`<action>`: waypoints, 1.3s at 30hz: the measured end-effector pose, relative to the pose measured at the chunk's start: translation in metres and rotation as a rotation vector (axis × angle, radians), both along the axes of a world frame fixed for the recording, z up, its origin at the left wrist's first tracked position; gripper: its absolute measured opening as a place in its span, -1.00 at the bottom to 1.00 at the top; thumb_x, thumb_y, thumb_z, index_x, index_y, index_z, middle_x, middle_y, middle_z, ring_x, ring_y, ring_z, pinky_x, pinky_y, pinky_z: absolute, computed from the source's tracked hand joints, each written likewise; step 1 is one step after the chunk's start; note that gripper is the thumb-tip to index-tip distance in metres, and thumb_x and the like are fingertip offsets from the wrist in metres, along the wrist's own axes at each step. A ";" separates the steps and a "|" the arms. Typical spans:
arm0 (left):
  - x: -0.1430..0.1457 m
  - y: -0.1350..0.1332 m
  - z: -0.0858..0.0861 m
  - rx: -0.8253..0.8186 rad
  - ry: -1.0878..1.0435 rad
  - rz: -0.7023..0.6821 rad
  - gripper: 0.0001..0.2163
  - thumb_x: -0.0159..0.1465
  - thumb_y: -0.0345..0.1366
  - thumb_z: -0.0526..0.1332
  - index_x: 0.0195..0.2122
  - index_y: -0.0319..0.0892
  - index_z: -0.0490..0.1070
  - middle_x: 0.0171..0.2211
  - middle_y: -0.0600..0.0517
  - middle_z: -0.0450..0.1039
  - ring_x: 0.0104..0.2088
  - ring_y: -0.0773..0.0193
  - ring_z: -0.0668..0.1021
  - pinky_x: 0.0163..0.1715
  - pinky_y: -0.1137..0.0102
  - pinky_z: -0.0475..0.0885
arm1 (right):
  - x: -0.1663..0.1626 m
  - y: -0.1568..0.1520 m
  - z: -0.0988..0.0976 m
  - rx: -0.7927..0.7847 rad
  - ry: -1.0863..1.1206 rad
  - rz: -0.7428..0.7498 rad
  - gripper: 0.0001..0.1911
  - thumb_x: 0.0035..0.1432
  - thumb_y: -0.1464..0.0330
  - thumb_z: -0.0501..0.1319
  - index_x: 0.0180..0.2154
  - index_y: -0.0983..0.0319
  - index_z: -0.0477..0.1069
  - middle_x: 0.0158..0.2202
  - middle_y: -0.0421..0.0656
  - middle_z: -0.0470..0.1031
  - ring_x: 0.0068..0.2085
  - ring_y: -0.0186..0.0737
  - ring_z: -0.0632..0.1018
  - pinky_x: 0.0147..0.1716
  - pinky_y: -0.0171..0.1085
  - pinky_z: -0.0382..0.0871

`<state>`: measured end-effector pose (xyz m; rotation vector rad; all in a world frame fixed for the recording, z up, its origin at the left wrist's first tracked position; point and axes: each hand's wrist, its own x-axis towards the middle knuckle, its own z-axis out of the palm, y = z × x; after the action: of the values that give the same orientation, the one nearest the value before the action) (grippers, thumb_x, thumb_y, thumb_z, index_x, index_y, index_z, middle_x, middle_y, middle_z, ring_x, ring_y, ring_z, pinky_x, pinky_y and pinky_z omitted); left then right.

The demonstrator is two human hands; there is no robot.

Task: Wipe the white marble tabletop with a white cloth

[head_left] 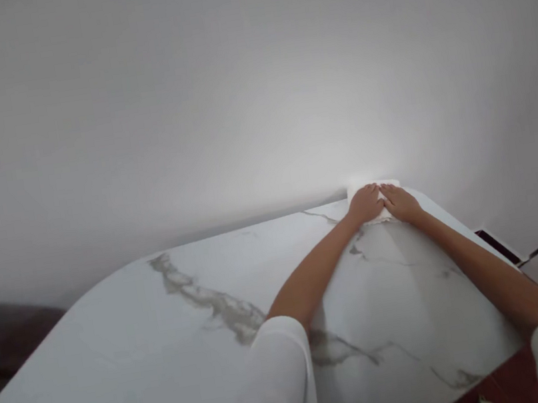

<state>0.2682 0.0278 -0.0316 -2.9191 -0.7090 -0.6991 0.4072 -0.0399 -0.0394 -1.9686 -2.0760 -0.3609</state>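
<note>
Both my arms reach far across a white marble table (170, 351) with grey veins. My left hand (365, 204) and my right hand (400, 202) lie side by side, fingers flat, pressing on a white cloth or tissue pad (373, 187) at the table's far right corner, next to the wall. The hands cover most of the white pad; only its far edge shows. White sleeves cover my upper arms.
A plain white wall (233, 99) rises right behind the table's far edge. Dark floor shows at the left (1, 342). A reddish-brown surface (499, 389) lies at the bottom right, and a dark line runs along the wall at the right.
</note>
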 end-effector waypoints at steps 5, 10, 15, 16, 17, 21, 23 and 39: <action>-0.119 -0.002 0.002 -0.038 0.043 0.177 -0.59 0.31 -0.30 0.00 0.13 -0.43 0.19 0.17 -0.23 0.22 0.19 0.12 0.25 0.21 0.31 0.06 | -0.107 0.019 -0.003 0.045 0.069 0.165 -0.45 0.14 0.38 -0.09 0.17 0.34 0.22 0.19 -0.01 0.26 0.22 0.03 0.23 0.17 -0.02 0.09; -0.257 -0.008 0.010 -0.070 0.061 0.420 -0.56 0.30 -0.27 0.05 0.15 -0.43 0.14 0.17 -0.27 0.21 0.19 0.03 0.24 0.19 0.16 0.09 | -0.242 0.037 0.006 0.030 0.140 0.335 -0.51 0.15 0.38 -0.05 0.09 0.41 0.28 0.15 0.09 0.28 0.18 0.10 0.26 0.11 -0.01 0.12; -0.384 -0.003 0.016 -0.159 0.067 0.664 -0.61 0.25 -0.29 0.08 0.10 -0.29 0.24 0.17 -0.15 0.25 0.18 0.11 0.28 0.17 0.24 0.14 | -0.378 0.052 0.012 -0.022 0.225 0.410 -0.53 0.20 0.34 -0.03 0.08 0.45 0.26 0.18 0.12 0.24 0.20 0.09 0.21 0.14 -0.03 0.04; -0.407 -0.001 0.017 -0.192 0.039 0.716 -0.64 0.26 -0.29 0.05 0.08 -0.25 0.26 0.17 -0.11 0.26 0.17 0.15 0.30 0.16 0.29 0.16 | -0.403 0.054 0.012 -0.027 0.238 0.415 -0.53 0.21 0.34 -0.03 0.09 0.46 0.25 0.18 0.13 0.23 0.20 0.09 0.20 0.14 -0.03 0.03; -0.428 0.000 0.017 -0.223 -0.002 0.766 -0.65 0.28 -0.29 0.00 0.07 -0.23 0.28 0.16 -0.08 0.28 0.16 0.18 0.33 0.14 0.33 0.19 | -0.426 0.056 0.013 -0.029 0.249 0.421 -0.52 0.21 0.33 -0.03 0.09 0.48 0.24 0.19 0.14 0.22 0.20 0.08 0.19 0.15 -0.04 0.01; -0.501 -0.003 0.015 -0.272 -0.114 0.857 -0.60 0.33 -0.31 -0.18 0.08 -0.30 0.27 0.15 -0.07 0.29 0.15 0.26 0.33 0.16 0.33 0.18 | -0.503 0.055 0.015 -0.035 0.272 0.445 -0.50 0.22 0.33 -0.01 0.11 0.51 0.20 0.20 0.16 0.20 0.22 0.06 0.17 0.17 -0.05 -0.02; -0.529 -0.013 0.012 -0.271 -0.090 0.852 -0.58 0.31 -0.31 -0.17 0.10 -0.36 0.24 0.18 -0.10 0.25 0.17 0.27 0.29 0.18 0.32 0.14 | -0.530 0.046 0.016 -0.039 0.278 0.463 -0.48 0.22 0.32 -0.01 0.12 0.55 0.17 0.21 0.18 0.18 0.22 0.07 0.15 0.17 -0.04 -0.04; -0.558 -0.259 0.007 -0.132 -0.069 0.941 -0.52 0.25 -0.19 -0.18 0.15 -0.14 0.21 0.13 -0.02 0.31 0.17 0.11 0.30 0.20 0.14 0.17 | -0.543 -0.166 0.024 -0.130 0.279 0.764 -0.39 0.15 0.30 0.00 0.18 0.50 0.12 0.26 0.14 0.10 0.26 0.13 0.09 0.22 0.03 -0.09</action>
<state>-0.2893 -0.2312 -0.0244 -2.2115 -1.9611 -0.6214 -0.1354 -0.2060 -0.0155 -1.0531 -2.4808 0.1966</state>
